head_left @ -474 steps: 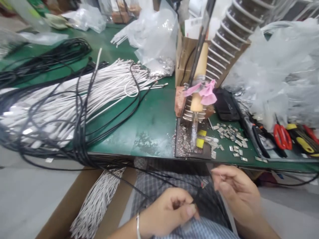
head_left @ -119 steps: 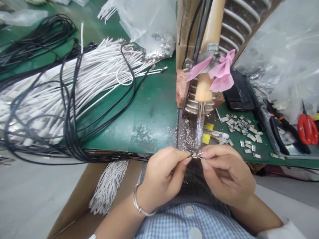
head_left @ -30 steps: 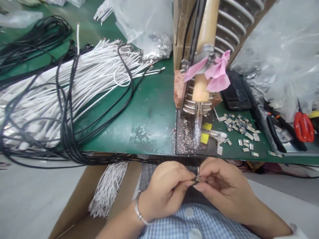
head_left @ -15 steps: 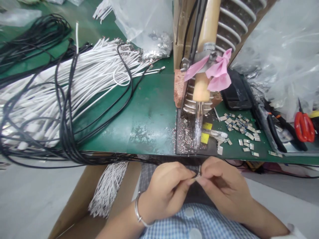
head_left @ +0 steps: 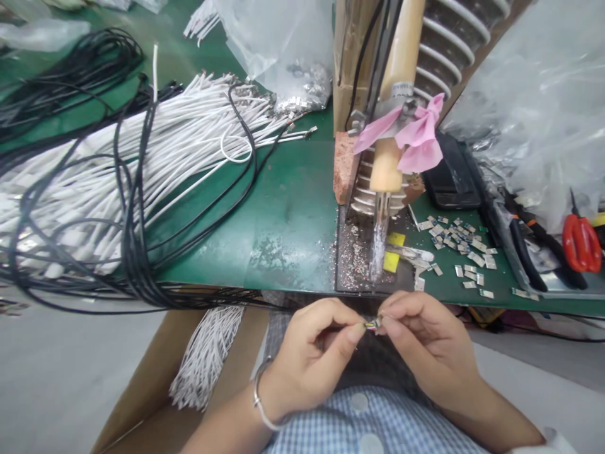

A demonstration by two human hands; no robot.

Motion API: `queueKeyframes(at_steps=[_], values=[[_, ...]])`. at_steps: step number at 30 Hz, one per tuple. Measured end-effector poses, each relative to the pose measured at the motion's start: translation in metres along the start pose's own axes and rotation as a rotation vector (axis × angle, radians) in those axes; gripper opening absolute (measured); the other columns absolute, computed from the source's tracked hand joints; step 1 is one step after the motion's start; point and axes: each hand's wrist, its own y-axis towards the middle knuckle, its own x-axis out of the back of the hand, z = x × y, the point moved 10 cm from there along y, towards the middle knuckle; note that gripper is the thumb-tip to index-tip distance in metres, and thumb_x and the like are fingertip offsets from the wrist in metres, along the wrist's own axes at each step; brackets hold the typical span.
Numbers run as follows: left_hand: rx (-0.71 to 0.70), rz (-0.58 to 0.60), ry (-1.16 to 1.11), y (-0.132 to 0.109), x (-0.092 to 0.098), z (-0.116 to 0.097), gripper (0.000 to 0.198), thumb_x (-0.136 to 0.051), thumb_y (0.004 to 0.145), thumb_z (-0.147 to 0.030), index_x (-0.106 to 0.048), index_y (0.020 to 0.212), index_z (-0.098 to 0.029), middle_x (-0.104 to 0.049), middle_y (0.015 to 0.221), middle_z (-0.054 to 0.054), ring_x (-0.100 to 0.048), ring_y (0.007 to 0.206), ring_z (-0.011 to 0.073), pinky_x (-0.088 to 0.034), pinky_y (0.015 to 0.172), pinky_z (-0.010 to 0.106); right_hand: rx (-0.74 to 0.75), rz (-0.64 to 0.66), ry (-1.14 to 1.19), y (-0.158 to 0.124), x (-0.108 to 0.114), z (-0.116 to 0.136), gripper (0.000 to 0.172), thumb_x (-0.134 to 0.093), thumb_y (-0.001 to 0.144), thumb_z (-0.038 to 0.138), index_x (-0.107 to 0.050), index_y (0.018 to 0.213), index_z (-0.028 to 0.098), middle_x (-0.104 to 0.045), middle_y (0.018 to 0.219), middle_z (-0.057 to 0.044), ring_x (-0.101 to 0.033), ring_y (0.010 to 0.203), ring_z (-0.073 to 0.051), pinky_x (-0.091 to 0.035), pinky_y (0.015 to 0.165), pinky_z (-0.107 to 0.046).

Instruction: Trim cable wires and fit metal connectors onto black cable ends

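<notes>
Just in front of the table edge, my left hand point(head_left: 321, 350) pinches a cable end with thin coloured wires point(head_left: 371, 325) between thumb and forefinger. My right hand point(head_left: 428, 343) is closed in a pinch at the other side of these wires, on a small connector mostly hidden by the fingertips. The fingertips of both hands are close together, with the wires showing between them. Above them a soldering iron point(head_left: 386, 173) with a wooden handle is fixed tip down, tied with a pink strip point(head_left: 420, 139). Its tip point(head_left: 378, 252) hangs over a dark, solder-spattered plate point(head_left: 350, 265).
White cables point(head_left: 189, 132) and looped black cables point(head_left: 135, 221) cover the table's left. Small metal connectors point(head_left: 458, 233) lie scattered right of the iron. Beyond are a black phone point(head_left: 451, 183), red-handled cutters point(head_left: 581, 243) and plastic bags point(head_left: 529, 113). An open cardboard box point(head_left: 151, 378) stands below.
My fingertips have shifted slightly, and the coloured wires now show between them. Both hands keep their pinch. The view has moved a little to the left.
</notes>
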Motion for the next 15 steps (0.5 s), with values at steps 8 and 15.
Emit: queueKeyframes(at_steps=[8,15], values=[[0.124,0.034,-0.090,-0.002,-0.002,0.011,0.011,-0.061,0.091,-0.020,-0.065,0.081,-0.017,-0.064,0.069,0.001,-0.055,0.060,0.0108,-0.045,0.057,0.020,0.044,0.028,-0.107,-0.002,0.003,0.009,0.014,-0.054,0.092,0.011,-0.059,0.093,0.023,-0.062,0.078,-0.001,-0.060,0.066,-0.013,-0.049,0.057,-0.023],[0.441,0.020,-0.359,-0.028,0.004,0.060,0.021,-0.067,0.089,-0.040,-0.071,0.087,-0.019,-0.058,0.059,-0.001,-0.047,0.051,0.0090,-0.038,0.048,0.019,0.192,-0.602,-0.413,-0.012,0.114,0.034,0.011,-0.053,0.096,0.032,-0.052,0.088,0.024,-0.055,0.061,0.003,-0.052,0.051,-0.013,-0.043,0.049,-0.026]])
